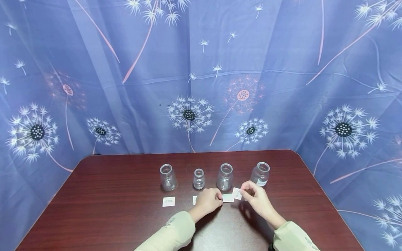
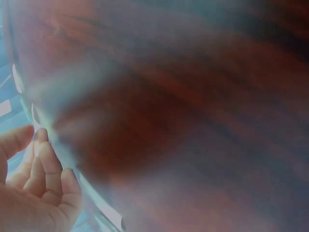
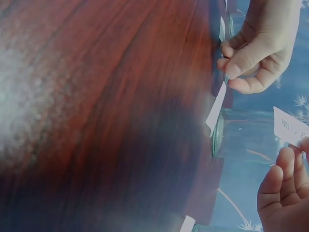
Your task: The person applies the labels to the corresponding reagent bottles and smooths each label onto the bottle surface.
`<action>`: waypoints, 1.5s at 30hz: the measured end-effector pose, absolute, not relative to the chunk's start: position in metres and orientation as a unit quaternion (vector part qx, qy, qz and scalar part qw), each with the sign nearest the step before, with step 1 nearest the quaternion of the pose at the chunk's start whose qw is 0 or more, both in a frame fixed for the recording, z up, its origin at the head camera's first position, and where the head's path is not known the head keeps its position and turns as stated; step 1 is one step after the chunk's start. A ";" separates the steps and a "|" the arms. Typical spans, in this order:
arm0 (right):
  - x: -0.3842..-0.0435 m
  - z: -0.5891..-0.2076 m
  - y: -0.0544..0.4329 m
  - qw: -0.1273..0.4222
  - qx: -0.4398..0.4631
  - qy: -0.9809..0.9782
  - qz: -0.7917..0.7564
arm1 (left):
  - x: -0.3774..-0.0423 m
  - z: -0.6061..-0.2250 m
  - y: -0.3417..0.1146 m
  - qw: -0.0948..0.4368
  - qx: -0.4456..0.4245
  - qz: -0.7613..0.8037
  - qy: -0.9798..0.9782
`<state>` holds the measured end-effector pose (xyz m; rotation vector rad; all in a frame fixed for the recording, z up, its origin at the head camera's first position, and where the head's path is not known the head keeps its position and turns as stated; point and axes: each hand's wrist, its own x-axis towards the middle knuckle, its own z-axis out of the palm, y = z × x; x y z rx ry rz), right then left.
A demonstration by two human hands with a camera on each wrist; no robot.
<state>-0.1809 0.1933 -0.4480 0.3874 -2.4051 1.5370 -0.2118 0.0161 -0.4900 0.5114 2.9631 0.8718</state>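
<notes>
My right hand [image 1: 259,200] pinches a small white label [image 1: 237,194] with printed characters between thumb and fingertips, held up above the table. In the right wrist view the label [image 3: 289,128] stands tilted in front of a glass jar. My left hand [image 1: 208,200] has its fingers curled low over the table, gripping the left edge of a pale paper slip [image 1: 228,198] between thumb and fingertips. That slip lies in front of the third glass jar [image 1: 225,177], its right end close to the held label. The left wrist view shows the thumb and index finger near a paper edge.
A row of open glass jars stands behind the hands: a taller jar [image 1: 168,177], a small jar [image 1: 199,179] and, at the right, a labelled jar [image 1: 260,172]. A printed label [image 1: 168,201] lies before the leftmost jar. Another label [image 1: 194,199] is partly hidden by my left hand.
</notes>
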 end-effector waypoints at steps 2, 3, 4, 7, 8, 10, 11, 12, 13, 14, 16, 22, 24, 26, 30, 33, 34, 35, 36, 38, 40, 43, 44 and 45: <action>-0.183 -0.453 0.195 0.127 0.140 -0.828 0.528 | -0.212 -0.488 0.015 -0.002 0.172 0.276 0.946; -0.184 -0.456 0.196 0.126 0.144 -0.828 0.527 | -0.212 -0.487 0.015 -0.007 0.178 0.278 0.944; -0.186 -0.459 0.197 0.123 0.147 -0.829 0.525 | -0.213 -0.485 0.015 -0.013 0.184 0.282 0.942; -0.190 -0.467 0.199 0.110 0.155 -0.833 0.519 | -0.215 -0.481 0.016 -0.037 0.203 0.305 0.930; -0.190 -0.469 0.200 0.104 0.153 -0.837 0.515 | -0.215 -0.479 0.017 -0.047 0.211 0.314 0.924; -0.190 -0.470 0.201 0.091 0.142 -0.847 0.504 | -0.215 -0.475 0.020 -0.062 0.226 0.335 0.913; -0.190 -0.471 0.201 0.087 0.137 -0.853 0.495 | -0.215 -0.474 0.021 -0.067 0.233 0.344 0.907; -0.190 -0.471 0.201 0.083 0.134 -0.858 0.489 | -0.214 -0.472 0.022 -0.072 0.240 0.351 0.902; -0.190 -0.471 0.200 0.082 0.129 -0.864 0.480 | -0.213 -0.470 0.024 -0.074 0.247 0.356 0.898; -0.190 -0.471 0.200 0.084 0.130 -0.869 0.470 | -0.212 -0.469 0.025 -0.076 0.253 0.357 0.896; -0.190 -0.472 0.199 0.096 0.147 -0.871 0.459 | -0.210 -0.467 0.027 -0.077 0.265 0.349 0.895; -0.181 -0.454 0.191 0.125 0.213 -0.854 0.458 | -0.206 -0.468 0.030 -0.083 0.283 0.301 0.907; -0.177 -0.447 0.188 0.127 0.226 -0.851 0.457 | -0.205 -0.469 0.031 -0.082 0.283 0.296 0.909; -0.175 -0.444 0.187 0.126 0.233 -0.850 0.456 | -0.204 -0.470 0.031 -0.080 0.282 0.299 0.908; -0.173 -0.443 0.186 0.117 0.225 -0.855 0.453 | -0.205 -0.474 0.029 -0.087 0.277 0.313 0.904; -0.172 -0.444 0.184 0.105 0.204 -0.859 0.458 | -0.206 -0.477 0.026 -0.096 0.268 0.327 0.901; -0.172 -0.444 0.184 0.103 0.195 -0.859 0.463 | -0.206 -0.478 0.025 -0.099 0.262 0.336 0.899; -0.172 -0.444 0.183 0.102 0.183 -0.858 0.470 | -0.207 -0.479 0.024 -0.101 0.255 0.348 0.896; -0.173 -0.444 0.183 0.099 0.166 -0.857 0.478 | -0.207 -0.479 0.023 -0.101 0.248 0.364 0.892; -0.174 -0.445 0.182 0.098 0.131 -0.853 0.496 | -0.208 -0.480 0.021 -0.098 0.230 0.407 0.879; -0.175 -0.445 0.181 0.099 0.102 -0.847 0.512 | -0.209 -0.481 0.019 -0.092 0.210 0.456 0.860; -0.177 -0.445 0.181 0.091 0.080 -0.841 0.528 | -0.210 -0.481 0.016 -0.078 0.179 0.522 0.830; -0.177 -0.445 0.181 0.085 0.078 -0.837 0.535 | -0.209 -0.481 0.016 -0.072 0.168 0.539 0.822; -0.178 -0.446 0.180 0.076 0.075 -0.833 0.543 | -0.209 -0.481 0.015 -0.068 0.160 0.550 0.817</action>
